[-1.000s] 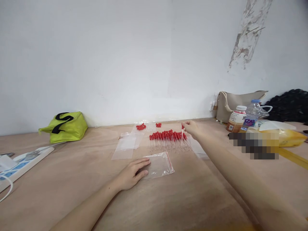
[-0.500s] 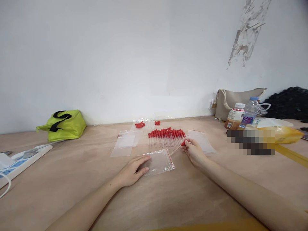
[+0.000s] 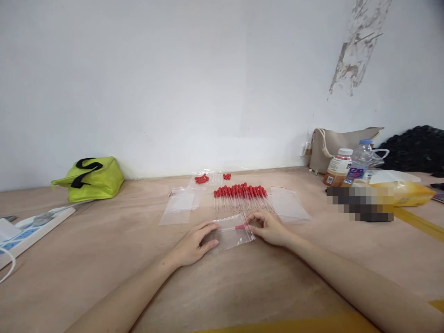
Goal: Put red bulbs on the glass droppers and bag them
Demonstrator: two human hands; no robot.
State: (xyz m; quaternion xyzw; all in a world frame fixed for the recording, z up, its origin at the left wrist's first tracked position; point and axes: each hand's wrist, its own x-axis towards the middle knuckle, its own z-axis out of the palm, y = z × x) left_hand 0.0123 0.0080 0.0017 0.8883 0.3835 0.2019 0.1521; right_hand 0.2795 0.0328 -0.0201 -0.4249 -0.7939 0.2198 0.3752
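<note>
A clear zip-lock bag (image 3: 229, 238) with a red seal line lies in front of me. My left hand (image 3: 196, 243) holds its left end down against the table, fingers and thumb over the plastic. Inside the bag is a glass dropper (image 3: 239, 227), red bulb to the right and thin tube to the left. Bent at the bag's mouth, my right hand (image 3: 268, 226) grips the bulb end and the plastic edge; its fingertips are partly hidden. Just beyond the bag, a row of red-bulbed droppers (image 3: 239, 192) lies side by side, tubes toward me.
Flat empty bags (image 3: 178, 208) lie left of the row, and another bag (image 3: 289, 206) lies right. Behind are red bulbs (image 3: 201, 178) and clear tubes. A green bag (image 3: 95, 180) and power strip (image 3: 41, 226) stand left; bottles (image 3: 338, 167) and a yellow packet (image 3: 412, 194) are right.
My right hand has moved left to the bag's mouth, and the dropper it held outside the bag now lies within it. My left hand stays on the bag.
</note>
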